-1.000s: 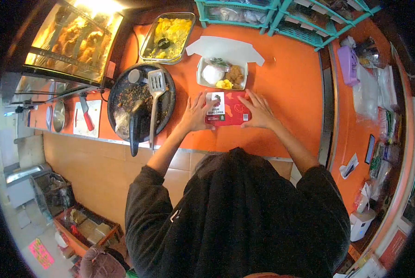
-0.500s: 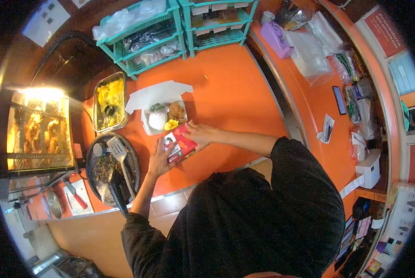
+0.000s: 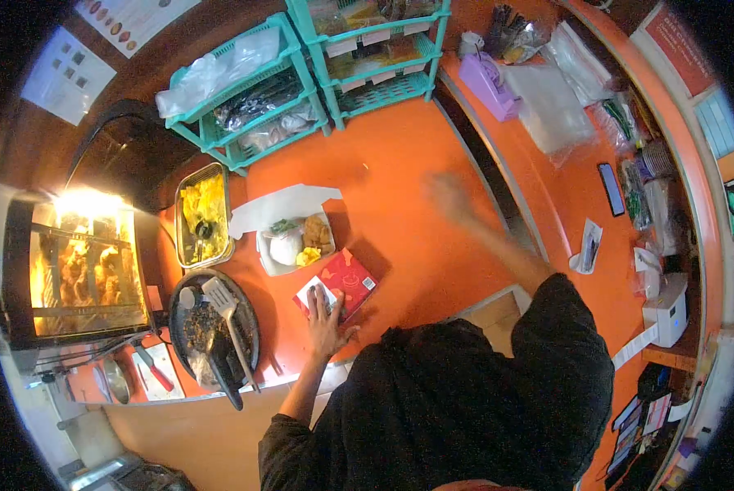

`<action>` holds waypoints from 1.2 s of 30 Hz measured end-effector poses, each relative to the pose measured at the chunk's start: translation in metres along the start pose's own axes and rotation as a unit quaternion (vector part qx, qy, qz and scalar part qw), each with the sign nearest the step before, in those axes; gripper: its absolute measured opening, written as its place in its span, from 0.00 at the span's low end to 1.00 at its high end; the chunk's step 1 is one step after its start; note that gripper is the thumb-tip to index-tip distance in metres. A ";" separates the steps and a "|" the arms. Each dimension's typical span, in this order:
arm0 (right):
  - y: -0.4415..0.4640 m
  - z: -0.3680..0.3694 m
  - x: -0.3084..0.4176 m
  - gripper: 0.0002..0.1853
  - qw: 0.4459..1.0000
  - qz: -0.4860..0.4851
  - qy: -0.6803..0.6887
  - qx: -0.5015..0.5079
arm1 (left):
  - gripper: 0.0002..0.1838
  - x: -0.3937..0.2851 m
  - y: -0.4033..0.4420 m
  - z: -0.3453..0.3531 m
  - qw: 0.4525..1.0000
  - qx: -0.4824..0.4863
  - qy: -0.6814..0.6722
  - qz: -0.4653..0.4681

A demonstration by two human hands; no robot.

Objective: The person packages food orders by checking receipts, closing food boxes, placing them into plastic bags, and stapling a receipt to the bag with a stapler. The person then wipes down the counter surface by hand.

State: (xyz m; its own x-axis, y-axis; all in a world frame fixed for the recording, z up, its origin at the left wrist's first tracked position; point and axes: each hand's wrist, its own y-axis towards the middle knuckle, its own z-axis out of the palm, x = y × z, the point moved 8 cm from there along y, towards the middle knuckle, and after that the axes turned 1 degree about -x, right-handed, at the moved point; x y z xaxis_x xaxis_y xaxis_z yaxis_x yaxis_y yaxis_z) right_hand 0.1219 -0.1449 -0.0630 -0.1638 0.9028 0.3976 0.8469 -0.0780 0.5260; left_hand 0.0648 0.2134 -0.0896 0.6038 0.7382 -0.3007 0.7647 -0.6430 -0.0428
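Note:
My left hand (image 3: 326, 331) lies with fingers spread on top of a red and white food box (image 3: 352, 280), which is closed and rests on the orange counter. Smeared by motion, my right hand (image 3: 450, 198) is over the counter to the right, away from the boxes. Just beyond the red box stands an open white takeaway box (image 3: 278, 263) with its lid folded back. Inside it are white rice (image 3: 286, 247), a brown fried piece (image 3: 318, 232), a yellow piece (image 3: 308, 257) and some greens (image 3: 283, 225).
To the left are a metal tray (image 3: 226, 245) of yellow food and a dark pan (image 3: 188, 337) with a spatula (image 3: 229, 315). A lit food warmer (image 3: 84, 274) stands farther left. Teal racks (image 3: 327, 127) line the back; a purple dispenser (image 3: 485, 86) and a phone (image 3: 611, 190) lie right.
Both hands held the red box half a second ago. Now it sits flat on the counter under my left hand, and my right hand has moved off to the far right.

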 end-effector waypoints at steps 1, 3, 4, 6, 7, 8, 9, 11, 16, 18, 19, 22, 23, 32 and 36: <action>0.037 -0.049 -0.050 0.13 0.990 0.138 0.022 0.021 | 0.35 -0.002 0.002 0.010 1.000 -0.018 0.011 -0.009; 0.076 -0.117 -0.155 0.18 0.963 0.218 -0.105 -0.116 | 0.33 -0.009 0.012 0.025 0.999 -0.037 0.030 0.009; 0.080 -0.138 -0.214 0.24 0.930 0.178 -0.237 -0.216 | 0.31 -0.015 0.017 0.027 0.997 -0.055 0.050 0.026; 0.094 -0.153 -0.291 0.26 0.916 0.265 -0.253 -0.163 | 0.29 -0.028 0.025 0.030 0.998 -0.048 0.029 0.031; 0.107 -0.160 -0.307 0.26 0.918 0.265 -0.246 -0.165 | 0.29 -0.031 0.028 0.032 0.998 -0.053 0.025 0.033; 0.118 -0.148 -0.335 0.24 0.927 0.325 -0.186 -0.008 | 0.29 -0.036 0.032 0.034 0.998 -0.056 0.020 0.037; 0.114 -0.131 -0.351 0.22 0.907 0.375 -0.121 0.151 | 0.29 -0.042 0.035 0.032 0.995 -0.063 0.053 0.049; 0.114 -0.126 -0.354 0.20 0.918 0.375 0.017 0.125 | 0.29 -0.046 0.043 0.031 0.996 -0.068 0.028 0.056; 0.107 -0.138 -0.336 0.17 0.897 0.382 0.224 0.011 | 0.27 -0.063 0.063 0.026 0.994 -0.074 -0.006 0.076; 0.096 -0.160 -0.311 0.17 0.875 0.406 0.255 -0.068 | 0.26 -0.063 0.066 0.028 0.995 -0.074 0.006 0.071; 0.087 -0.172 -0.307 0.17 0.845 0.430 0.282 -0.145 | 0.26 -0.064 0.068 0.026 0.995 -0.069 0.014 0.068; 0.072 -0.156 -0.339 0.20 0.898 0.375 0.229 -0.003 | 0.25 -0.066 0.064 0.026 0.996 -0.064 0.011 0.064; 0.065 -0.143 -0.347 0.20 0.899 0.374 0.228 -0.004 | 0.26 -0.065 0.066 0.029 0.995 -0.069 0.026 0.066; 0.013 -0.105 -0.248 0.11 0.892 0.352 0.276 -0.066 | 0.24 -0.059 0.064 0.033 0.992 -0.095 0.042 0.066; -0.071 0.021 0.007 0.08 0.784 0.379 0.366 0.327 | 0.28 -0.057 0.064 0.025 0.992 -0.110 -0.014 0.061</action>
State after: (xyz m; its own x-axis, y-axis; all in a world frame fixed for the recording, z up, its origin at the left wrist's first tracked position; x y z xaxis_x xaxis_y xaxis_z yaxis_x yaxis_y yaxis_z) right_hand 0.0713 -0.1244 -0.1129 0.4694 0.1973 0.8607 0.8800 -0.0247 -0.4743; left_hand 0.0739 0.1250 -0.0986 0.6909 0.6495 -0.3175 0.7186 -0.6651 0.2031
